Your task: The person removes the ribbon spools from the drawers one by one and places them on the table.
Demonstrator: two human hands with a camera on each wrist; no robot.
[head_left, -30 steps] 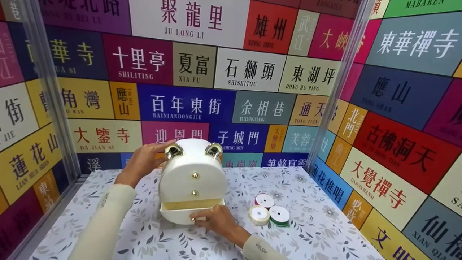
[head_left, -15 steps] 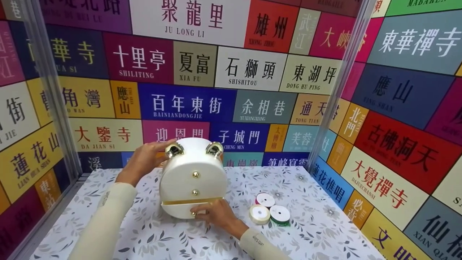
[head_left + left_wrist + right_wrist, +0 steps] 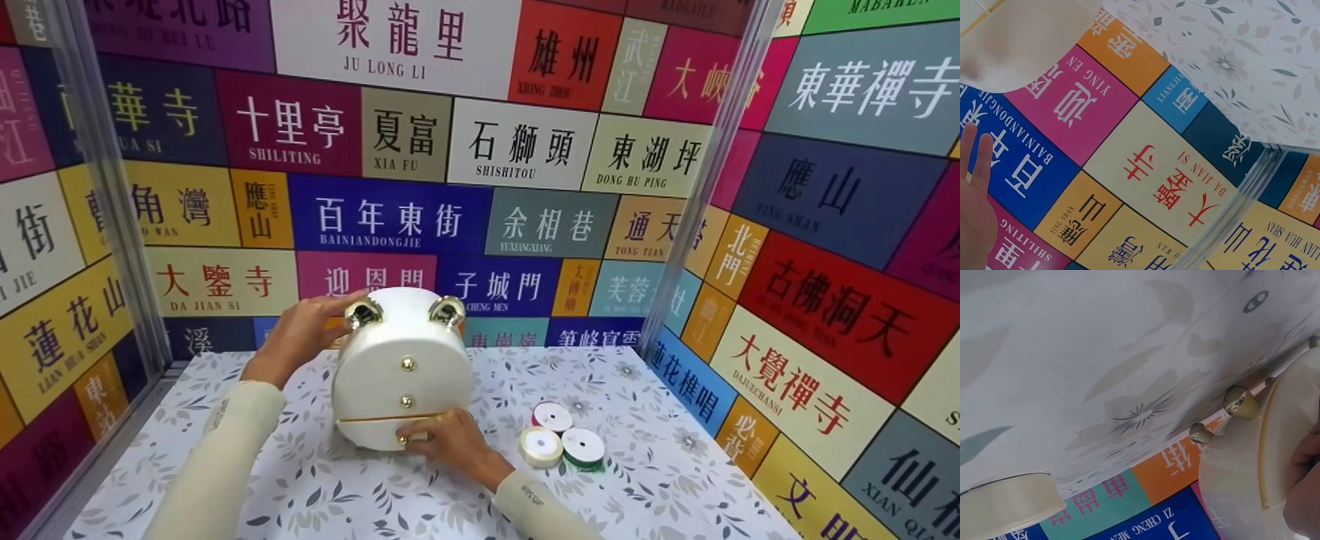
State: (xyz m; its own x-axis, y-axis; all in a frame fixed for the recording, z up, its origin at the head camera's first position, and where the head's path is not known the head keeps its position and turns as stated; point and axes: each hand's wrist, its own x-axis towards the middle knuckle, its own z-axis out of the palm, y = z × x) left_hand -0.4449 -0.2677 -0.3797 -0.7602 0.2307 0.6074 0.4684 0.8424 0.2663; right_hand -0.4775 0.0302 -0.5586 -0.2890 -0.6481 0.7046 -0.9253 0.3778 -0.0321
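A white rounded drawer box (image 3: 375, 367) with gold knobs and two shiny gold rings on top stands on the table. My left hand (image 3: 296, 337) reaches to its upper left side, fingers extended beside the left gold ring (image 3: 364, 315). In the left wrist view, straight fingers (image 3: 981, 160) show near the box's pale body (image 3: 1027, 45). At the lower front, my right hand (image 3: 454, 446) pinches the knob (image 3: 403, 439) of the bottom drawer (image 3: 364, 433). Only a thin gap shows above that drawer. In the right wrist view, part of the right hand (image 3: 1306, 495) lies against the drawer front.
To the right of the box sit three ribbon spools: a cream one (image 3: 540, 448), a green one (image 3: 583, 448) and a dark pink one (image 3: 552, 417). A leaf-patterned cloth covers the table (image 3: 645, 487). Colourful lettered panels (image 3: 390, 217) and metal posts (image 3: 690, 180) stand behind.
My right hand has pushed the bottom drawer inward, and its wide opening has narrowed to a thin gap. The left hand stays at the box's upper left side.
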